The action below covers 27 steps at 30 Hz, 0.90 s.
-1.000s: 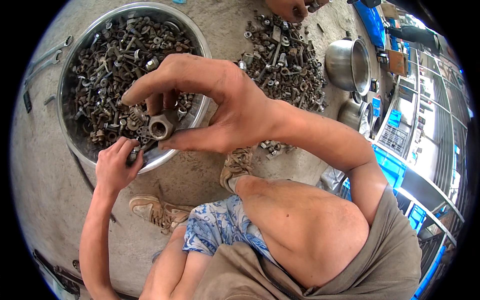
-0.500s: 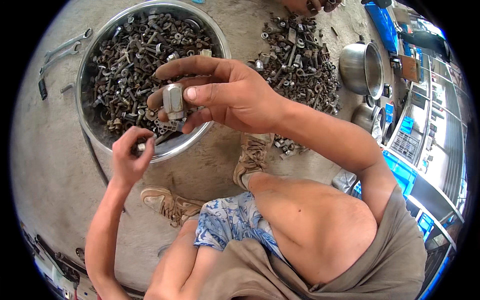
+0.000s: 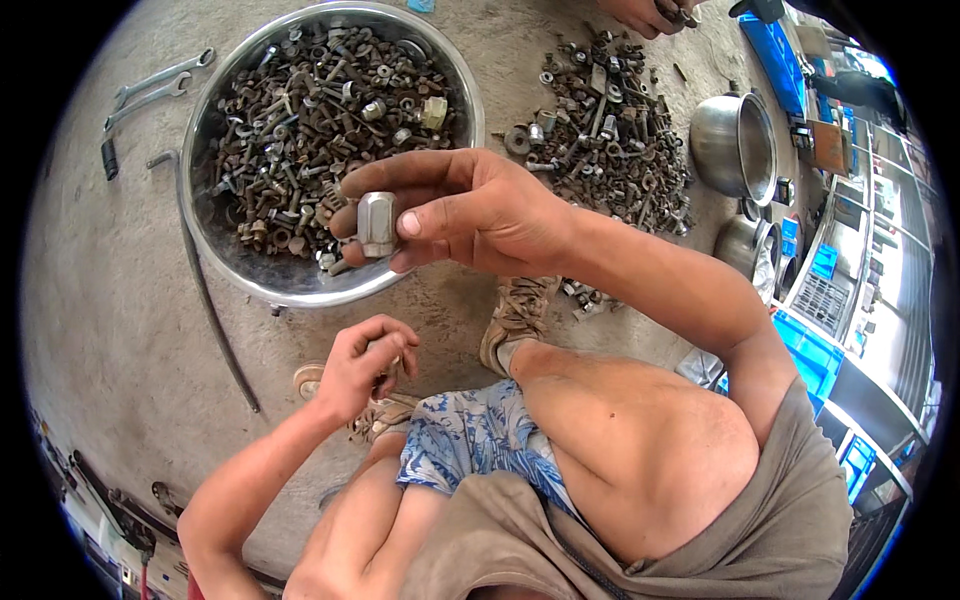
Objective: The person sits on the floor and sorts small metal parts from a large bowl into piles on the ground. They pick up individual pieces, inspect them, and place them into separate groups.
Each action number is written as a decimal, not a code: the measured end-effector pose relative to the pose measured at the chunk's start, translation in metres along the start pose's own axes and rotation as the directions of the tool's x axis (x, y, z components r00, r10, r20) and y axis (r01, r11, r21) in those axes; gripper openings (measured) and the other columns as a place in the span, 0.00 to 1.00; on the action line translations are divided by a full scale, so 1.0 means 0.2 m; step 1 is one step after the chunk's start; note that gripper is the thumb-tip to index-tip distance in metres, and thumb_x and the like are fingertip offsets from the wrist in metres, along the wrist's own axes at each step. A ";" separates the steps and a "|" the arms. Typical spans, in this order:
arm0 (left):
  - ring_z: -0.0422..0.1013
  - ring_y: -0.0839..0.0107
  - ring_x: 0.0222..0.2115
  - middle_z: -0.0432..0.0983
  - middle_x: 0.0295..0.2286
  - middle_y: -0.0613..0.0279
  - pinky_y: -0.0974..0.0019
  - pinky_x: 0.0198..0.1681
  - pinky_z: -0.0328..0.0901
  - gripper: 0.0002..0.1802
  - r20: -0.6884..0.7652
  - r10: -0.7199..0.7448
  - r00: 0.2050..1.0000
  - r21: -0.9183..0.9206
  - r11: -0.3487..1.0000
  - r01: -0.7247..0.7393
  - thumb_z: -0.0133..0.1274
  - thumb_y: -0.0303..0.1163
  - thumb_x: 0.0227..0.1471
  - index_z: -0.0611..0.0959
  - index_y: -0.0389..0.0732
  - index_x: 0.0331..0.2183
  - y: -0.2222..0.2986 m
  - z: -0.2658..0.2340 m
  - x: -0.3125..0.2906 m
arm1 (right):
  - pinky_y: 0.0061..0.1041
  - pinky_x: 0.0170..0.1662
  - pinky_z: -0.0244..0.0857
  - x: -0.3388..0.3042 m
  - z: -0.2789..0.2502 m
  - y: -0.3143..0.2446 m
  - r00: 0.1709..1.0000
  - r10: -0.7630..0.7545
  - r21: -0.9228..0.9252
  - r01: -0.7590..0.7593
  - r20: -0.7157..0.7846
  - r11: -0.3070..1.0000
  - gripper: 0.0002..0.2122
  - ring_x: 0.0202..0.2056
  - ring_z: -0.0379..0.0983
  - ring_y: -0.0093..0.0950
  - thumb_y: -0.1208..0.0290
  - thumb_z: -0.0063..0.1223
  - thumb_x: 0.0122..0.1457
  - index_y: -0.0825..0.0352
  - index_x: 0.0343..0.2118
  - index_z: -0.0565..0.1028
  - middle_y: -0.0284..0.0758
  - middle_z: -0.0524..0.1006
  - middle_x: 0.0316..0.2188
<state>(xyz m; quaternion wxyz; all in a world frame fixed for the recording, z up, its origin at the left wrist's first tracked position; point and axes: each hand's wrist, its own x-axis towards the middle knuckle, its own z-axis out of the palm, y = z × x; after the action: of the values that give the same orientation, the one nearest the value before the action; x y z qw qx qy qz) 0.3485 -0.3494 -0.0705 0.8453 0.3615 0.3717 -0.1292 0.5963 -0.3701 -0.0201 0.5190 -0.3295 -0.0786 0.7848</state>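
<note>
Over the near right rim of a wide metal basin, my right hand is closed on a tall hex nut, gripped between thumb and fingers. The nut is silvery and worn, with a narrower collar at its lower end. My left hand is held above the floor, just nearer to me than the basin. Its fingers are curled, and what they hold, if anything, is hidden. The basin is full of bolts, nuts and washers, many of them rusty.
A second heap of bolts and nuts lies on the concrete floor to the right. Beyond it are another person's hand and a metal pot. Two wrenches and a bent bar lie to the left.
My left hand has come away from the basin's rim, moving right and toward me. My right hand still holds the hex nut, now shown more upright. The whole view has shifted slightly.
</note>
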 end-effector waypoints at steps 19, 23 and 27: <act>0.72 0.71 0.25 0.74 0.30 0.55 0.75 0.15 0.64 0.10 -0.113 0.388 0.915 -0.360 0.842 -0.402 0.54 0.29 0.54 0.73 0.37 0.36 0.46 -0.03 -0.21 | 0.26 0.37 0.74 0.04 0.17 -0.01 0.719 -0.486 -0.827 0.562 0.497 -0.014 0.19 0.37 0.78 0.30 0.83 0.63 0.42 0.65 0.41 0.77 0.36 0.78 0.38; 0.71 0.78 0.21 0.75 0.27 0.59 0.78 0.14 0.60 0.12 -0.201 0.305 0.931 -0.289 0.889 -0.354 0.56 0.30 0.54 0.74 0.38 0.39 0.46 -0.02 -0.24 | 0.27 0.38 0.73 0.05 0.20 -0.01 0.664 -0.501 -0.799 0.594 0.555 -0.098 0.19 0.37 0.78 0.33 0.82 0.65 0.41 0.65 0.40 0.77 0.38 0.78 0.37; 0.70 0.80 0.20 0.75 0.26 0.61 0.79 0.14 0.58 0.12 -0.238 0.311 0.920 -0.250 0.896 -0.368 0.57 0.29 0.54 0.74 0.37 0.40 0.45 -0.02 -0.26 | 0.27 0.38 0.73 0.05 0.23 0.00 0.647 -0.502 -0.788 0.604 0.575 -0.124 0.17 0.37 0.78 0.32 0.82 0.65 0.42 0.65 0.38 0.78 0.38 0.78 0.37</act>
<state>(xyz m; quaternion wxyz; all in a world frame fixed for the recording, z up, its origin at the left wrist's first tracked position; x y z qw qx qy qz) 0.3549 -0.2856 0.0108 0.8586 0.3041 0.3972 0.1121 0.5667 -0.3515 0.0109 0.4629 -0.4755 -0.6993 0.2656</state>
